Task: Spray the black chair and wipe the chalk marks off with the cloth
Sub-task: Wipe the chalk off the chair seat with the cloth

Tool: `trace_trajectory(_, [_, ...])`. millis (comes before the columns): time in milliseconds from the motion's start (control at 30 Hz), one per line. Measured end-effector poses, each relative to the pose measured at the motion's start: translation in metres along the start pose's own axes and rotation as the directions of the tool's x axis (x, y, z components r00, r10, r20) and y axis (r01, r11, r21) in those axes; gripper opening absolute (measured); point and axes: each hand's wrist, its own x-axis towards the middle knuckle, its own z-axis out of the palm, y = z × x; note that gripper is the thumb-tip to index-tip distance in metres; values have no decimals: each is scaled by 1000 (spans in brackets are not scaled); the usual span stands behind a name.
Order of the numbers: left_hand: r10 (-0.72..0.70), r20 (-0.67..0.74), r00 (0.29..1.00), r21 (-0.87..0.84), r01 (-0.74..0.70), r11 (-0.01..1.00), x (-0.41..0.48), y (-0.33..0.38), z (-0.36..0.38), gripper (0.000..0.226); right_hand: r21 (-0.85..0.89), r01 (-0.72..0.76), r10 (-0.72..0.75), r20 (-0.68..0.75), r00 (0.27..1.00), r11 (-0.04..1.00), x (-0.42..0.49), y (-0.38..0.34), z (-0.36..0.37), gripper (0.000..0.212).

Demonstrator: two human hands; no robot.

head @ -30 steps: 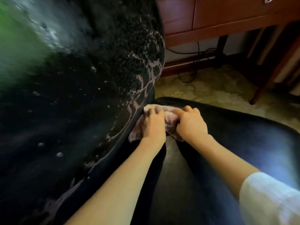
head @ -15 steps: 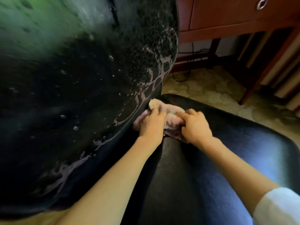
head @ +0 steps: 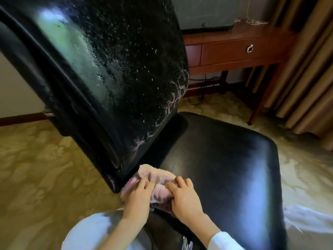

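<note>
**A:** Both hands are low at the back edge of the black chair (head: pixel 234 177), with the pinkish cloth (head: pixel 155 175) bunched up between them.

**B:** The left hand (head: pixel 137 199) has its fingers (head: pixel 144 184) curled over the cloth's near side, gripping it. The right hand (head: pixel 185 197) grips it too, knuckles bent and fingertips dug into the folds, so neither hand is spread wide.

**A:** The cloth sits on the seat (head: pixel 216 150), and its far end pokes out just past the fingertips, beside the bottom corner of the backrest (head: pixel 126 69).

**B:** Whether it touches that corner, I can't tell.

**A:** The chalk marks (head: pixel 173 101) are well up from the fingers, pale pink squiggles running along the backrest's right edge.

**B:** Spray droplets (head: pixel 144 51) speckle the backrest above them, and there's a wet sheen to the left of the droplets.

**A:** Far beyond the fingers stands a wooden desk (head: pixel 234 56) with a ring pull (head: pixel 250 48) on its drawer, and cables (head: pixel 201 87) dangle underneath.

**B:** There are curtains (head: pixel 306 78) off to the right of the hands, patterned carpet (head: pixel 36 168) to the left, and a white sleeve (head: pixel 223 240) on the right wrist.
</note>
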Motion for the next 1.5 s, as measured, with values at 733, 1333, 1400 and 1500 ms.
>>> trace_trajectory(733, [3, -49, 999, -38, -5, 999, 162, 87, 30, 40, 29, -71, 75, -142, 987, 997, 122, 107, -60, 51])
trace_trajectory(1333, [269, -74, 960, 132, -258, 957, 373, 171, 62, 62, -7, -217, 208, -250, 945, 976, 276, 224, -114, 58])
trace_trajectory(1400, [242, -36, 970, 86, -239, 967, 346, 170, 58, 68, -44, -216, 201, -228, 953, 975, 256, 217, -113, 58])
trace_trajectory(1500, [214, 12, 977, 102, -214, 972, 290, 165, 55, 75, -13, -224, 216, -213, 953, 975, 210, 205, -102, 54])
